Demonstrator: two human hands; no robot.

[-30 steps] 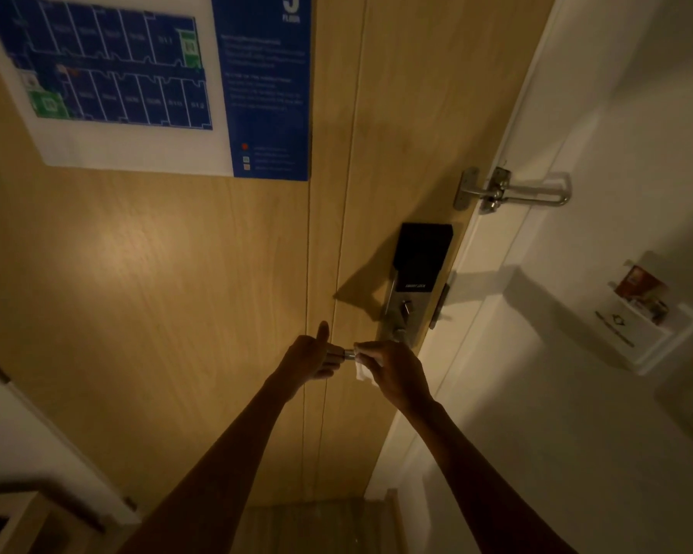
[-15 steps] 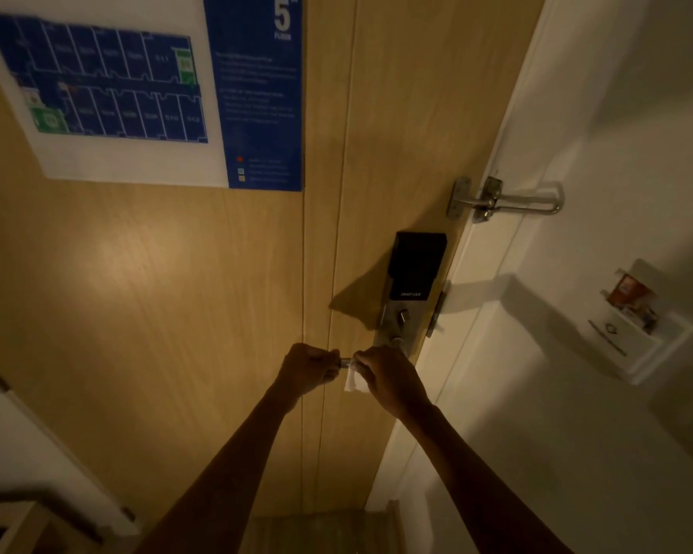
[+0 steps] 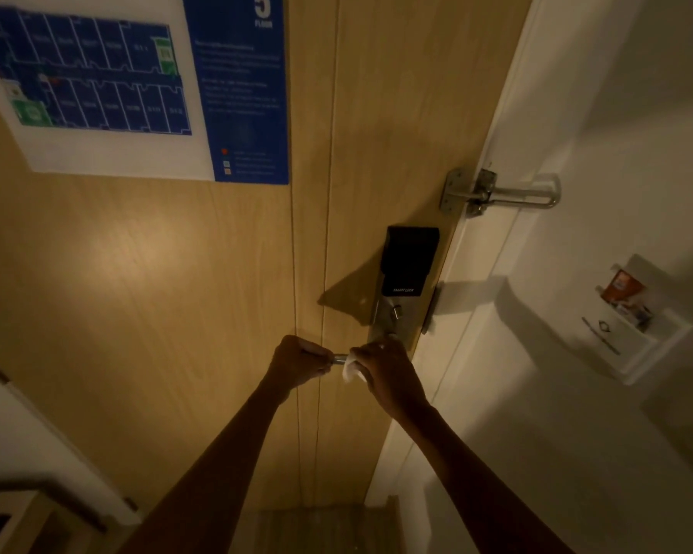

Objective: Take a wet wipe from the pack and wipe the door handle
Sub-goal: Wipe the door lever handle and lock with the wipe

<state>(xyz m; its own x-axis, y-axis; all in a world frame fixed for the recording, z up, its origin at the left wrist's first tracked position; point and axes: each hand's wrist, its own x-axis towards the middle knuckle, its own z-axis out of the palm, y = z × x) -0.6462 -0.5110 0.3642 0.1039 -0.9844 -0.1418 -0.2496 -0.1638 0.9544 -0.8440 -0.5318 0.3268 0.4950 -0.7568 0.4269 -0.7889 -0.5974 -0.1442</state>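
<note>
A silver lever door handle (image 3: 340,358) juts left from the lock plate (image 3: 393,319) on the wooden door (image 3: 177,293). My left hand (image 3: 299,359) is closed around the handle's free end. My right hand (image 3: 381,367) grips a crumpled white wet wipe (image 3: 351,371) and presses it around the handle near the plate. Only a short bit of metal shows between the two hands. The wipe pack is out of sight.
A black smart lock panel (image 3: 411,259) sits above the handle. Higher up is a metal swing latch (image 3: 497,191). A blue floor plan poster (image 3: 137,86) hangs at upper left. A white key card holder (image 3: 625,319) is on the right wall.
My left thumb, raised a second ago, has closed down onto the handle. The right hand with the wipe stays on the handle; the view has tilted slightly.
</note>
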